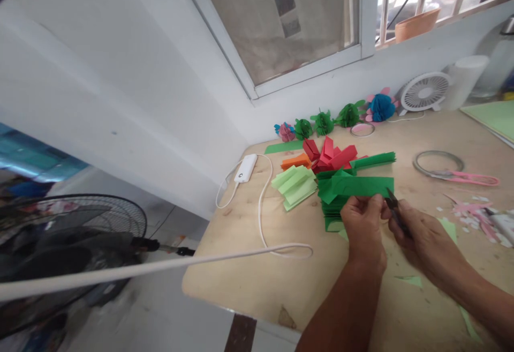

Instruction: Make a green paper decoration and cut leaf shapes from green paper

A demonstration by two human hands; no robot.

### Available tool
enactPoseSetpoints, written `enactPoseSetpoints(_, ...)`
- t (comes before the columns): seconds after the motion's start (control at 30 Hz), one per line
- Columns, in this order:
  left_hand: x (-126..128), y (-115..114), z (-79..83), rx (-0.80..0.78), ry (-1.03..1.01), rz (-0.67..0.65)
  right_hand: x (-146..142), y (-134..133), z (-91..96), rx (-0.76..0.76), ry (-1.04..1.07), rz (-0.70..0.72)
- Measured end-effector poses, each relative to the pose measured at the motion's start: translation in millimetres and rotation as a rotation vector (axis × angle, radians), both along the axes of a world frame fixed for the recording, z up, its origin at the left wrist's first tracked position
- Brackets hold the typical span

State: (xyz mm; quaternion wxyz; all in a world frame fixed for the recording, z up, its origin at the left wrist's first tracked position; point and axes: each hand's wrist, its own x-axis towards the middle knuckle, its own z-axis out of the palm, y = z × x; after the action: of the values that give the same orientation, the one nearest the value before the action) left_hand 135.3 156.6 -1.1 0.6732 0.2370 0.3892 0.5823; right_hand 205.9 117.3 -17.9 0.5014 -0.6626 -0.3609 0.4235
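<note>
My left hand [363, 223] pinches the lower edge of a folded green paper strip [361, 186] between thumb and fingers. In my right hand [421, 234] is a pair of dark scissors [395, 212], its pointed end up against the strip's right end. My fingers hide most of the handles. Under and left of the strip lies a stack of folded green paper [331, 207]. Folded red paper pieces [333, 154] lie just behind it. To the left are light green folded papers [295, 186] and an orange folded piece [296, 161].
Several paper honeycomb figures [323, 122] line the wall beside a small white fan [426, 92]. A white power bank [246, 169] trails a cable [261, 207] across the table. At right lie a pink-handled tool [474, 178] and paper scraps [474, 212]. A black floor fan [80, 245] stands left.
</note>
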Motion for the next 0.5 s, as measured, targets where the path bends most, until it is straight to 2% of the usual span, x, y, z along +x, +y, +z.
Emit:
enactPoseSetpoints(0.27,-1.2,1.6,0.3,-0.004,0.012,-0.021,-1.3,1.0,6.5,-0.009,-0.025,0.019)
enactPoseSetpoints(0.5,-1.3,2.1,0.9,-0.007,0.019,-0.023,-0.5,-0.5,4.7,0.002,-0.04,0.03)
